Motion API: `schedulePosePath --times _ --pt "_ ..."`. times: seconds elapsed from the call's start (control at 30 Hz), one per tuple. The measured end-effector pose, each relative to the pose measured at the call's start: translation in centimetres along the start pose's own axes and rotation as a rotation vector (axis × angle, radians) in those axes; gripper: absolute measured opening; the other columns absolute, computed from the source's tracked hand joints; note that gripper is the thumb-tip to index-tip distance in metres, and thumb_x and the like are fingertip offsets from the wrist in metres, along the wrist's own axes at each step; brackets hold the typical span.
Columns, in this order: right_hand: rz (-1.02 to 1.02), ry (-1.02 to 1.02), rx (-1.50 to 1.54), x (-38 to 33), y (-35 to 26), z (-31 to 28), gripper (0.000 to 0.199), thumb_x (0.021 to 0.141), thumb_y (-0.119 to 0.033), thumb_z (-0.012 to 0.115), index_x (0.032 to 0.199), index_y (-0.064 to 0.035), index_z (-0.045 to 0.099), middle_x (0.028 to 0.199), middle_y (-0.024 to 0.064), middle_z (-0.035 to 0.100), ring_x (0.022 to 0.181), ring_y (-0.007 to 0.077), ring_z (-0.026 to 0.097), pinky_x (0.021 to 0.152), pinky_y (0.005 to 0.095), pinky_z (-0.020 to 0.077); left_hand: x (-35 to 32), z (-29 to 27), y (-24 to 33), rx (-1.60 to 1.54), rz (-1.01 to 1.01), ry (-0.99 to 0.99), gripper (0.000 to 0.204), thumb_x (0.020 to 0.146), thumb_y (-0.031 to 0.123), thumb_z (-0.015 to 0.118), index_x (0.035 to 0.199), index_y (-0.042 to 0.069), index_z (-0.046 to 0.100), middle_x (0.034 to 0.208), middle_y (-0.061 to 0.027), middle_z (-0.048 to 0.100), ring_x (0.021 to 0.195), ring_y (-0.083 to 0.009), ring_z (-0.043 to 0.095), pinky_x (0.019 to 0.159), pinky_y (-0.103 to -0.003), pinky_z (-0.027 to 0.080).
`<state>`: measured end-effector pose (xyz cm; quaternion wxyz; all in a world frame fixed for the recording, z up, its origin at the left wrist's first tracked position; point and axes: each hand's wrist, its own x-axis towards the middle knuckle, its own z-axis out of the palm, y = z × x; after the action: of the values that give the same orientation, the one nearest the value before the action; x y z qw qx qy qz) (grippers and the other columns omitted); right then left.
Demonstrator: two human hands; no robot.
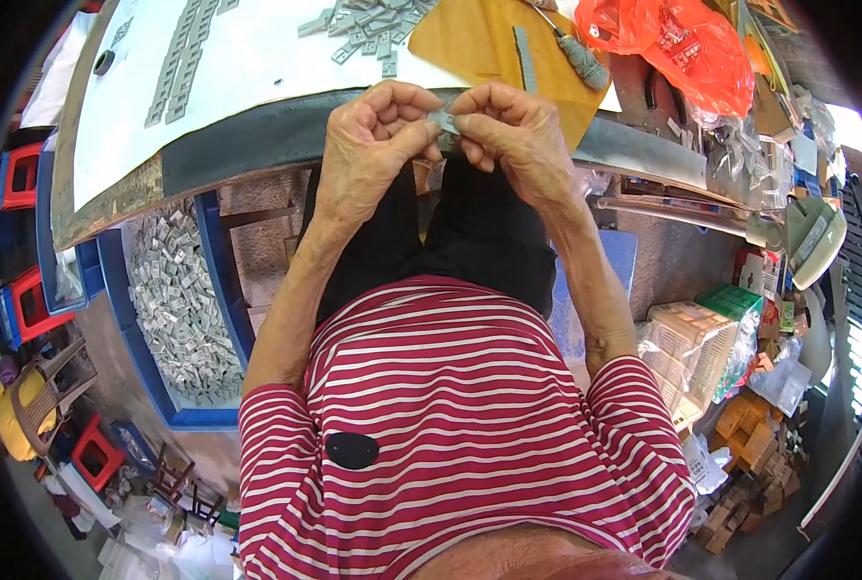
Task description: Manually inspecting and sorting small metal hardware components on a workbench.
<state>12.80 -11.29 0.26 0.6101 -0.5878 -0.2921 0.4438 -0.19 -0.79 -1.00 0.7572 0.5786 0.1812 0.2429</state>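
Just over the table's front edge, both hands meet around one small grey plastic piece (444,121). My left hand (378,130) pinches its left end between thumb and forefinger, the other fingers curled in. From the other side my right hand (508,130) pinches the right end the same way. The fingertips cover most of the piece, so its exact kind is hard to make out. Beyond the hands lies a heap of similar grey pieces (378,29) on the white table top (247,58). Long rows of grey pieces (182,63) are lined up at the left.
A brown board (470,48) carries a grey strip (525,58) and a screwdriver-like tool with a wrapped handle (583,60). Red plastic bags (673,48) lie at the right. A blue bin (204,418) full of grey pieces stands low at the left. Crates (692,338) stand at the right.
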Motion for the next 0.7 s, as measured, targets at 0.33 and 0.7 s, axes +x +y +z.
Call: schedulePosePath --times 0.33,0.7 --pt "-0.005 0.043 -0.014 1.0 -1.0 0.8 0.005 0.076 -0.003 0.058 0.079 0.001 0.059 0.06 0.0004 0.054 0.048 0.0039 0.047 0.04 0.0163 0.0326 0.8 -0.7 2.0 0.336 0.067 -0.041 0.016 0.078 0.002 0.057 0.092 -0.004 0.057 0.07 -0.0062 0.06 0.058 -0.0096 0.056 0.054 -0.021 0.046" --pt "-0.023 0.005 -0.048 1.9 -2.2 1.4 0.017 0.085 -0.008 0.052 0.093 0.0058 0.059 0.07 0.0047 0.058 0.056 0.0071 0.052 0.05 0.0176 0.0411 1.8 -3.7 4.4 0.667 0.148 -0.034 0.015 0.077 0.004 0.059 0.091 -0.002 0.057 0.069 -0.0034 0.058 0.061 -0.0057 0.051 0.055 -0.02 0.042"
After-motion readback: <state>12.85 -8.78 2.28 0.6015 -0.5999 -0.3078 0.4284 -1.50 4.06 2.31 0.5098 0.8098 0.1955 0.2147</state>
